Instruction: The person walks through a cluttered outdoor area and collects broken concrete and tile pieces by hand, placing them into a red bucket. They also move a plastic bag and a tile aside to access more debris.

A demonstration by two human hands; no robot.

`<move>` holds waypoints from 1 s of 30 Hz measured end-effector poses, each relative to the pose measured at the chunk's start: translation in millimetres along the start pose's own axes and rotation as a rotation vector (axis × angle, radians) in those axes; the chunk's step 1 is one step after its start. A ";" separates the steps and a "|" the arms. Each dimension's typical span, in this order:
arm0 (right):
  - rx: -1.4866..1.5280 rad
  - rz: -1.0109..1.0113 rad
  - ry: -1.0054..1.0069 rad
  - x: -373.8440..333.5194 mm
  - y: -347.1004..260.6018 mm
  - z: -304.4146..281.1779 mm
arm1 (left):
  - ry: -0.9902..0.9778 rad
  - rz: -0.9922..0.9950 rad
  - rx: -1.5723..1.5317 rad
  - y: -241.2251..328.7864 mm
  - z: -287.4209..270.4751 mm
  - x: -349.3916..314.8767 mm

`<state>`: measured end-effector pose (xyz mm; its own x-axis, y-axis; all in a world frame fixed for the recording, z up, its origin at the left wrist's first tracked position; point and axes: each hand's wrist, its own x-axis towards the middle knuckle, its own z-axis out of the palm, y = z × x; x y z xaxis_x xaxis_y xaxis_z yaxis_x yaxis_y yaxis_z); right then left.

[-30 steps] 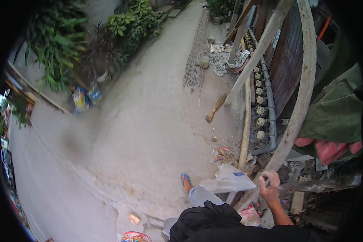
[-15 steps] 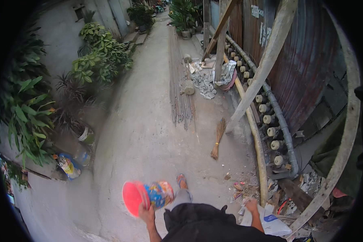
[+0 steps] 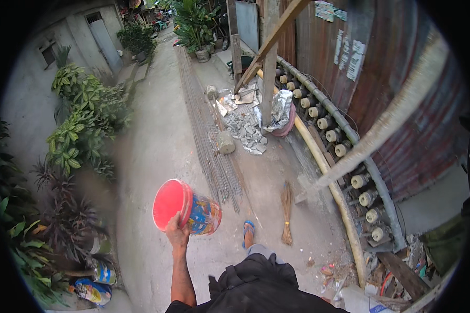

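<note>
My left hand [image 3: 178, 229] is closed on the rim of a bucket [image 3: 206, 215], which hangs tilted on its side to my left. Its inside is red, and the outer wall is blue with smeared, worn colours. The open mouth faces left, and nothing shows inside it. My right hand cannot be seen. A stick broom [image 3: 286, 216] with a yellow band lies on the concrete ahead and to the right of my sandalled foot [image 3: 248, 229].
Long thin metal rods [image 3: 206, 141] run along the lane beside a concrete cylinder [image 3: 226, 142] and a heap of rubble [image 3: 248, 133]. A slanting wooden post [image 3: 381, 130], a yellow bamboo pole [image 3: 331, 182] and a row of water meters [image 3: 367, 197] line the right side. Plants [image 3: 83, 115] crowd the left.
I have moved forward along the lane; the broom and rubble are nearer. The bucket has swung up and ahead in my left hand. My right hand has left the view.
</note>
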<state>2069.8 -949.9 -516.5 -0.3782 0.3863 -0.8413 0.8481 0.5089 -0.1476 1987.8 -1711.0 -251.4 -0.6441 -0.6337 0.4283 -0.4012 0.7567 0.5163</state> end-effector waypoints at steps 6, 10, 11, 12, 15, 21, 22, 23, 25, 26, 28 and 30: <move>-1.159 -0.303 0.003 104.6 -279.8 141.8 | 0.176 -0.340 -0.113 -135.5 72.3 78.4; -0.124 -1.224 0.502 30.8 -609.7 145.0 | 0.201 -0.532 0.149 -224.7 66.5 93.1; 0.068 -1.277 0.472 -6.8 -684.7 139.7 | 0.185 -0.556 0.208 -249.1 64.8 94.7; 0.160 -1.228 0.337 -46.2 -746.6 129.1 | 0.138 -0.589 0.271 -274.1 66.3 96.0; 0.316 -1.217 0.351 -136.0 -875.5 126.3 | 0.024 -0.508 0.436 -354.2 71.0 115.3; 0.547 -0.809 0.532 -86.9 -858.2 270.0 | -0.365 -0.443 0.388 -511.2 134.6 257.6; 0.371 -0.601 0.475 -79.2 -821.6 307.6 | -0.464 -0.465 0.323 -529.2 148.8 286.7; 0.210 -0.348 0.428 -82.0 -777.2 357.4 | -0.554 -0.484 0.235 -547.3 162.1 317.9; 0.255 0.057 0.124 -119.4 -686.4 447.0 | -0.743 -0.526 -0.063 -573.2 201.2 394.0; 0.200 0.220 0.145 -152.4 -642.1 490.9 | -0.824 -0.563 -0.285 -582.3 223.5 435.4; 0.411 0.500 0.033 -235.1 -563.9 563.4 | -0.927 -0.625 -0.442 -585.2 282.9 515.4; 0.681 0.726 0.037 -320.8 -513.4 623.8 | -0.965 -0.304 -0.205 -569.6 348.8 582.8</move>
<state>1987.2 -1814.9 -495.2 0.3152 0.4584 -0.8310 0.9059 -0.4062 0.1196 1613.7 -2455.2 -554.5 -0.8189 -0.3268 -0.4718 -0.5738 0.4868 0.6587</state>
